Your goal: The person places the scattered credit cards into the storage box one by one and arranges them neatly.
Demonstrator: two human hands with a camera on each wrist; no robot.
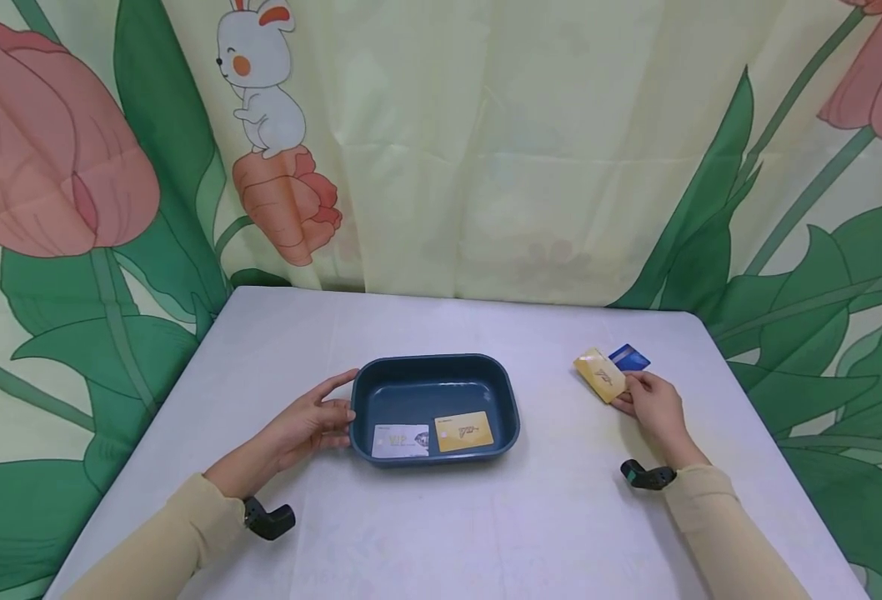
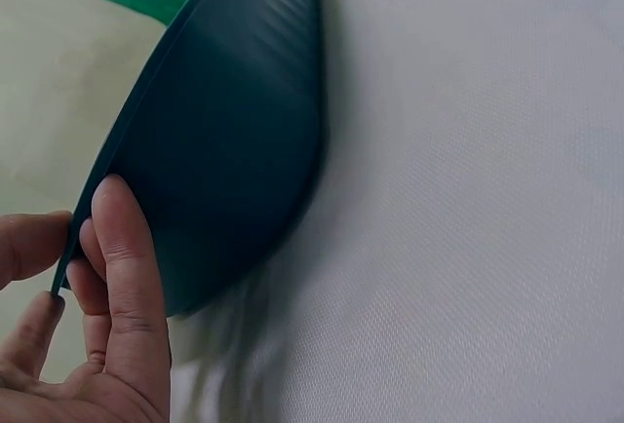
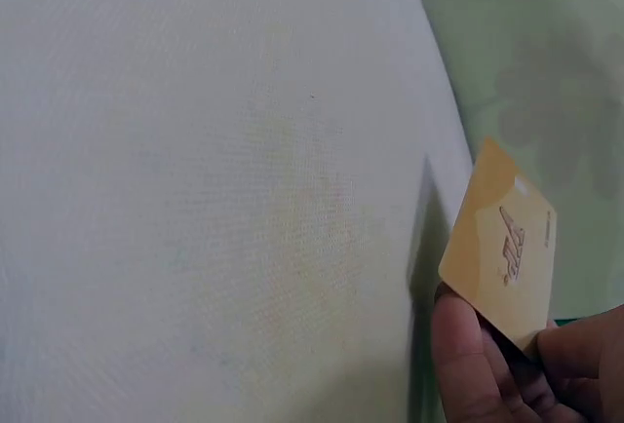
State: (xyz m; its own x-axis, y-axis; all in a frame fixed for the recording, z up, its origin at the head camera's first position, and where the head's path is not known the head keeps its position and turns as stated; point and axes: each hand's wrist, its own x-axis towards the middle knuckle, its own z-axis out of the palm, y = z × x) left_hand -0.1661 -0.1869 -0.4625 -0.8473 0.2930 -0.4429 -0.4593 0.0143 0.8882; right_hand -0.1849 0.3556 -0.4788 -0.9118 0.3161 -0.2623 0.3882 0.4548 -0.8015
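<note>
A dark blue rectangular dish (image 1: pixel 435 365) sits on the table. My left hand (image 1: pixel 319 419) grips its left rim, with fingers (image 2: pixel 127 257) against the outer wall in the left wrist view. Inside the dish lie a silver VIP card (image 1: pixel 400 441) and a gold card (image 1: pixel 463 431), side by side near its front wall. To the right, my right hand (image 1: pixel 654 407) pinches another gold card (image 1: pixel 601 375) by a corner. That card (image 3: pixel 505 248) is tilted up over the cloth in the right wrist view. A blue card (image 1: pixel 629 357) shows just behind it, partly overlapped.
A white cloth (image 1: pixel 441 533) covers the table. Behind and at both sides hangs a curtain (image 1: pixel 546 167) printed with tulips, leaves and a rabbit on a carrot. Each wrist carries a small black camera, one (image 1: pixel 270 520) at the left sleeve and one (image 1: pixel 647 475) at the right.
</note>
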